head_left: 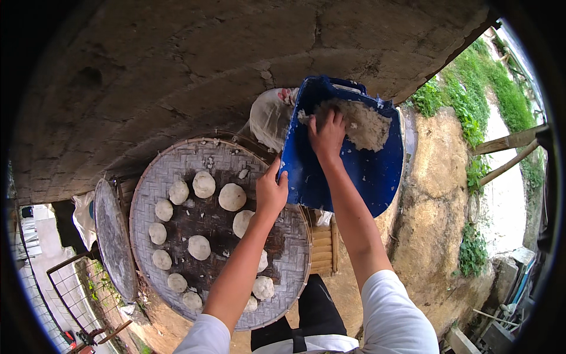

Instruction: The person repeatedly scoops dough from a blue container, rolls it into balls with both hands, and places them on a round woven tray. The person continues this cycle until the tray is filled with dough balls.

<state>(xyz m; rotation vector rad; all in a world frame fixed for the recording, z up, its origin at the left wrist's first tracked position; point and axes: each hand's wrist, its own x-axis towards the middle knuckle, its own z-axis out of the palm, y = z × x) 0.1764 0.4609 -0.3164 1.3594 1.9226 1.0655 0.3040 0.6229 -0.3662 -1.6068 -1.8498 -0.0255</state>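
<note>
Right hand point(328, 134), half-open, touches pale dough point(371, 126); left hand point(272, 192) clamps blue plastic tub point(367, 177), mouth toward wearer, long axis running forward.

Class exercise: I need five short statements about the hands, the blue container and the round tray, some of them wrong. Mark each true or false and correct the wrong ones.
1. The right hand reaches into the blue container, at the pale crumbly mass. True.
2. The left hand is lying flat on the tray. False: the left hand holds the left edge of the blue container.
3. Several pale balls lie on the round woven tray. True.
4. The pale balls are all stacked in one heap. False: they are spread out over the round woven tray.
5. Both sleeves are white. True.
</note>
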